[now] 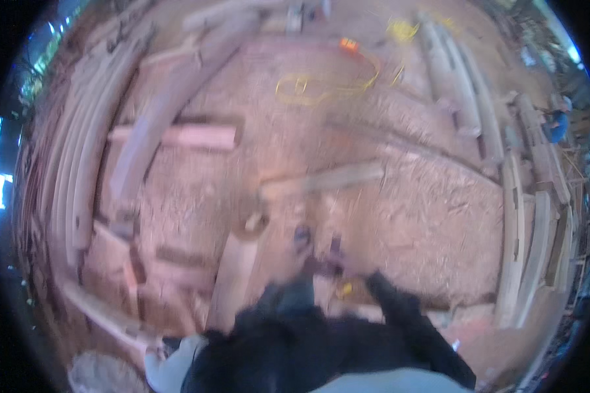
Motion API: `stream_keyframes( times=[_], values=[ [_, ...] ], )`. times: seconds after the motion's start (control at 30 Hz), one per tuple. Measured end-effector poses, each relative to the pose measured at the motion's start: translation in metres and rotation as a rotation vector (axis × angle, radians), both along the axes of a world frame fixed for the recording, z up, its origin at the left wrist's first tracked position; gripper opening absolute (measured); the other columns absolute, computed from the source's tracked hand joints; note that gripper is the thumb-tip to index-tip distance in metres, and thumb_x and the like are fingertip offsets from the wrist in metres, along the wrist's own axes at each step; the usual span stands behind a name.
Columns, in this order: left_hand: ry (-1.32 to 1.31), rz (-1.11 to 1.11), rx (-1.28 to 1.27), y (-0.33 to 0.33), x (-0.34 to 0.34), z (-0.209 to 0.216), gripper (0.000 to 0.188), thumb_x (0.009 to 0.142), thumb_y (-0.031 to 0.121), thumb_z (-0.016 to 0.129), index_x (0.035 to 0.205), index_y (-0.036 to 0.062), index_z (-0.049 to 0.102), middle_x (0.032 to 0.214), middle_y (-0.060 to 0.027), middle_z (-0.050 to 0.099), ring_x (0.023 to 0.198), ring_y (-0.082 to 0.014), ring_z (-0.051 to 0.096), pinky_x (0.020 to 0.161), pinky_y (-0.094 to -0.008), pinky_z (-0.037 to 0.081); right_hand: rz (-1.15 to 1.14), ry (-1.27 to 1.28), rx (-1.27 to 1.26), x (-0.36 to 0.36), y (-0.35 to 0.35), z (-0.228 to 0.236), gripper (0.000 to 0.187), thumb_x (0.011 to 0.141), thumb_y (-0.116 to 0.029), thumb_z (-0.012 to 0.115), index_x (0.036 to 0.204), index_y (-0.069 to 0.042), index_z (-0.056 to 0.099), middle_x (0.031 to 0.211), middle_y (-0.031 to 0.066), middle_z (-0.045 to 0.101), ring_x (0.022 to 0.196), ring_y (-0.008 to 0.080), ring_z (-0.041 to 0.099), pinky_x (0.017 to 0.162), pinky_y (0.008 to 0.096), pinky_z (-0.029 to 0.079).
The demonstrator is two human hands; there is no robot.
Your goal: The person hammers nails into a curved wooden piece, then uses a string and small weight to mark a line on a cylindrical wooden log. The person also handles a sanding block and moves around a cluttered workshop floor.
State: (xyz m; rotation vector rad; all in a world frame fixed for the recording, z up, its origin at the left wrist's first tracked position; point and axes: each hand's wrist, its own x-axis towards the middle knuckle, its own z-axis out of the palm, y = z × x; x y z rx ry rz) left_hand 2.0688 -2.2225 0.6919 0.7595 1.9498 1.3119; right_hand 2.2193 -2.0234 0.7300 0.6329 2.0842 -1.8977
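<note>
Motion blur smears the area just ahead of my body. My left hand (301, 246) seems to be at the end of a dark sleeve in the lower middle, beside a small dark object whose kind I cannot make out. To its right, what looks like my right hand (349, 263) is near a dark upright piece (336, 246). The fingers of both hands are too smeared to show a grip. A small yellow object (347, 288) lies below them. Just beyond the hands a short squared timber (328, 179) rests on the chip-covered ground.
Long timbers (88, 150) lie side by side on the left; more timbers (462, 85) lie along the right. A slanting beam (157, 121) crosses a shorter block (200, 136). Yellow cord (295, 98) with an orange end (349, 44) loops ahead. A person in blue (557, 126) is far right.
</note>
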Motion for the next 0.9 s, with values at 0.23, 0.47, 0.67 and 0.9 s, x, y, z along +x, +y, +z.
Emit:
stream_keyframes(
  times=[0.23, 0.47, 0.67, 0.9],
  values=[
    [-0.320, 0.152, 0.201, 0.143, -0.221, 0.131, 0.025, 0.105, 0.016, 0.060, 0.123, 0.0008, 0.067, 0.094, -0.0060, 0.071, 0.071, -0.0127, 0.069, 0.056, -0.0260, 0.055, -0.028, 0.069, -0.092, -0.242, 0.142, 0.111, 0.031, 0.103, -0.031, 0.062, 0.102, -0.001, 0.074, 0.082, 0.0049, 0.071, 0.070, 0.0119, 0.066, 0.062, 0.0307, 0.053],
    [-0.592, 0.234, 0.174, 0.270, -0.395, 0.186, 0.029, 0.106, 0.020, 0.058, 0.130, 0.0040, 0.063, 0.091, -0.0098, 0.072, 0.069, -0.0174, 0.073, 0.046, -0.0281, 0.056, 0.046, 0.031, -0.182, -0.428, 0.281, 0.096, 0.036, 0.103, -0.037, 0.064, 0.101, -0.002, 0.075, 0.080, 0.0054, 0.071, 0.065, 0.0119, 0.067, 0.057, 0.0298, 0.053],
    [0.075, 0.287, 0.084, 0.387, -0.533, 0.087, 0.032, 0.105, 0.021, 0.061, 0.131, 0.0035, 0.063, 0.095, -0.0114, 0.074, 0.076, -0.0177, 0.073, 0.060, -0.0291, 0.059, 0.285, 0.265, 0.135, -0.595, 0.421, 0.038, 0.037, 0.106, -0.035, 0.061, 0.101, -0.002, 0.074, 0.078, 0.0058, 0.071, 0.063, 0.0136, 0.068, 0.058, 0.0286, 0.055],
    [-0.485, 0.425, 0.248, 0.513, -0.699, 0.165, 0.039, 0.103, 0.023, 0.065, 0.135, 0.0019, 0.061, 0.101, -0.0099, 0.075, 0.081, -0.0172, 0.073, 0.069, -0.0292, 0.059, 0.188, -0.001, -0.169, -0.761, 0.545, 0.122, 0.035, 0.105, -0.035, 0.061, 0.105, -0.002, 0.073, 0.084, 0.0030, 0.071, 0.071, 0.0096, 0.065, 0.063, 0.0287, 0.053]
  ],
)
